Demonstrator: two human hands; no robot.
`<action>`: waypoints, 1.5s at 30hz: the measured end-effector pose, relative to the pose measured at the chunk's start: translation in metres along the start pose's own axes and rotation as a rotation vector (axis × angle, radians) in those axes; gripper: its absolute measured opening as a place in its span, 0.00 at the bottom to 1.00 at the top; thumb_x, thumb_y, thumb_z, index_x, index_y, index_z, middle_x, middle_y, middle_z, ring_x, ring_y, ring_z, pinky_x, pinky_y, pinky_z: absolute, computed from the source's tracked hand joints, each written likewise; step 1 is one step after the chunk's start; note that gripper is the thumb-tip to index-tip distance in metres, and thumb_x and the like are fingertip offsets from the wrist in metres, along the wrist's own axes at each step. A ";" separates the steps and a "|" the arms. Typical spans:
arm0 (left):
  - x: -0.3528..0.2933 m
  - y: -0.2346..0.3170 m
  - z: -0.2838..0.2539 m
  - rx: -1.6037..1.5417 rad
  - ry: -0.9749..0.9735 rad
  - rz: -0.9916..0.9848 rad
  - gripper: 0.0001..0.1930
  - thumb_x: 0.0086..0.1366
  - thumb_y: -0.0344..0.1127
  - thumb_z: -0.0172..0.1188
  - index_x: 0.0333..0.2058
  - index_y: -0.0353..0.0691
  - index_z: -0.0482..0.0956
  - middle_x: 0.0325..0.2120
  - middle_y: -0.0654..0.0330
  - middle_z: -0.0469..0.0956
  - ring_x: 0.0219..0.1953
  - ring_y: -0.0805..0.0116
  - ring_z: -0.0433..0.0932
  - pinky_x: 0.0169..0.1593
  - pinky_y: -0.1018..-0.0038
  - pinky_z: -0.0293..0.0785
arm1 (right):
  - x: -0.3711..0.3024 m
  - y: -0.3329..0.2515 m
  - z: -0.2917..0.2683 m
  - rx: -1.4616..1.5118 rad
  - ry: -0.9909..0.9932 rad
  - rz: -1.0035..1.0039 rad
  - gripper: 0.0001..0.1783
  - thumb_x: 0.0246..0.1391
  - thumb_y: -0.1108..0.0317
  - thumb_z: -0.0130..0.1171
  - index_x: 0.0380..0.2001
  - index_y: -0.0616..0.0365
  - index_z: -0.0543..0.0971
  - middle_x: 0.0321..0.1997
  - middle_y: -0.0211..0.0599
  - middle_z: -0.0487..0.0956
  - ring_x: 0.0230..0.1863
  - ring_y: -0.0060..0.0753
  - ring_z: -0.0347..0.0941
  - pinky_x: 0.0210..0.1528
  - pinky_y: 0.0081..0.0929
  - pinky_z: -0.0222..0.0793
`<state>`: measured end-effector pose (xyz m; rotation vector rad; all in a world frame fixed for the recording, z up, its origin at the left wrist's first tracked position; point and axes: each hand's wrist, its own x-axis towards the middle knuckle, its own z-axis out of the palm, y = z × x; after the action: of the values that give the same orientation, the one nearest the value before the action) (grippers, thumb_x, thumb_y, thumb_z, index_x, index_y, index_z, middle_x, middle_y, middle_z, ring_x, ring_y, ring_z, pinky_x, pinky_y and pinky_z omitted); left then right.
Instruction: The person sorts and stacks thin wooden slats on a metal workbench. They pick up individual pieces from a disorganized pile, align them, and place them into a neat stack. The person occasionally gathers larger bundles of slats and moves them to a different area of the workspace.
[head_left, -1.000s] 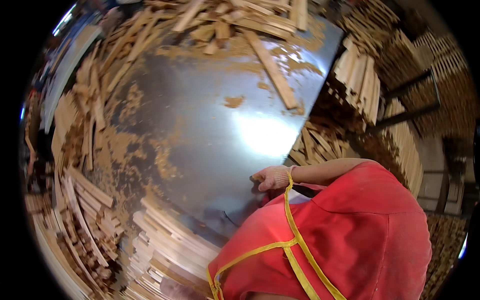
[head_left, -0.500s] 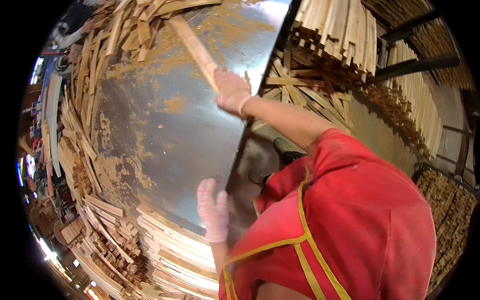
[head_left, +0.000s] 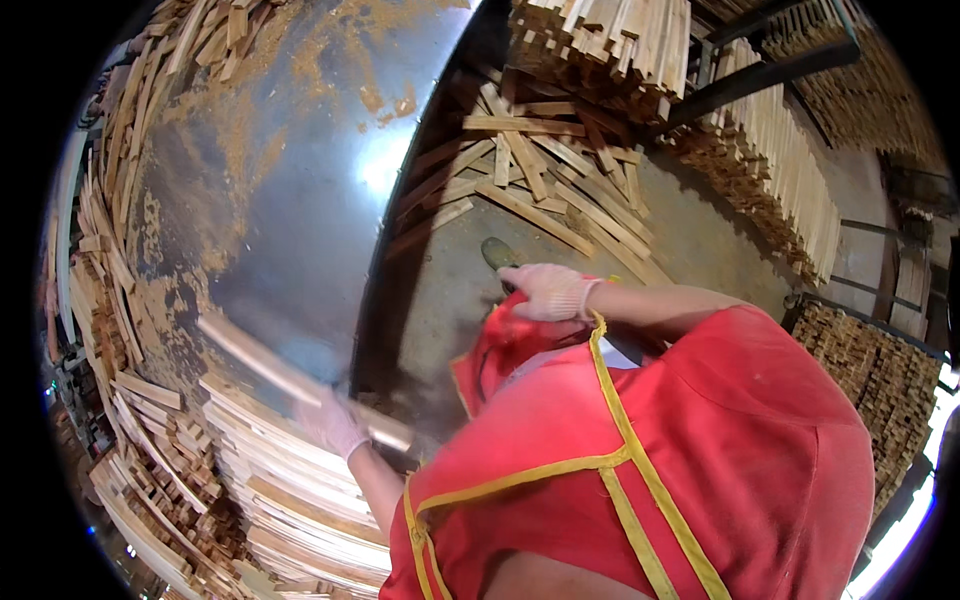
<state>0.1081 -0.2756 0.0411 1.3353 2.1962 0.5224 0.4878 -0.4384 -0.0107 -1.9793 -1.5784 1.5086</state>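
Note:
My left hand [head_left: 332, 422], in a pale glove, is closed round a wooden strip [head_left: 252, 352], blurred by motion. The strip slants over the near edge of the metal table, just above a stack of long strips [head_left: 290, 480]. Its right end sticks out past my wrist. My right hand [head_left: 550, 292], gloved too, hangs in front of my red apron [head_left: 530, 400] with its fingers loosely apart and nothing seen in them. Below it the tip of a dark shoe [head_left: 494, 252] shows on the floor.
The metal table [head_left: 290, 220] carries scattered sawdust [head_left: 230, 130]; wood pieces [head_left: 110, 200] are heaped along its left side. Loose strips [head_left: 540, 170] lie crisscrossed on the floor past its dark edge. Tall wood stacks [head_left: 770, 160] stand on metal racks at right.
My right hand has let go of a strip and drawn back toward my body. My left hand, empty before, now holds a strip over the near stack. The view has shifted right.

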 end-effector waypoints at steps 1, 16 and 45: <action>0.010 -0.068 -0.011 0.332 0.190 0.150 0.31 0.69 0.38 0.65 0.65 0.25 0.69 0.55 0.35 0.78 0.52 0.41 0.83 0.60 0.57 0.82 | -0.021 0.017 0.009 -0.053 0.064 0.060 0.39 0.54 0.52 0.66 0.65 0.62 0.72 0.52 0.61 0.84 0.57 0.65 0.79 0.60 0.53 0.74; -0.110 -0.031 0.036 0.437 0.138 0.881 0.38 0.67 0.39 0.68 0.73 0.35 0.67 0.69 0.41 0.70 0.71 0.42 0.69 0.74 0.51 0.65 | -0.162 0.129 0.006 0.087 -0.013 0.250 0.41 0.56 0.49 0.64 0.67 0.64 0.73 0.57 0.64 0.82 0.60 0.65 0.79 0.61 0.48 0.74; 0.004 0.019 0.881 0.408 -0.405 0.380 0.48 0.70 0.70 0.56 0.72 0.32 0.66 0.69 0.39 0.71 0.71 0.39 0.69 0.75 0.55 0.63 | 0.363 0.805 -0.209 -0.057 0.566 0.352 0.48 0.64 0.27 0.54 0.68 0.60 0.72 0.55 0.61 0.85 0.63 0.59 0.78 0.65 0.51 0.71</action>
<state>0.6524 -0.2112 -0.6494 1.8986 1.7746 -0.0825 1.1142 -0.3897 -0.6652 -2.5169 -1.0887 0.8622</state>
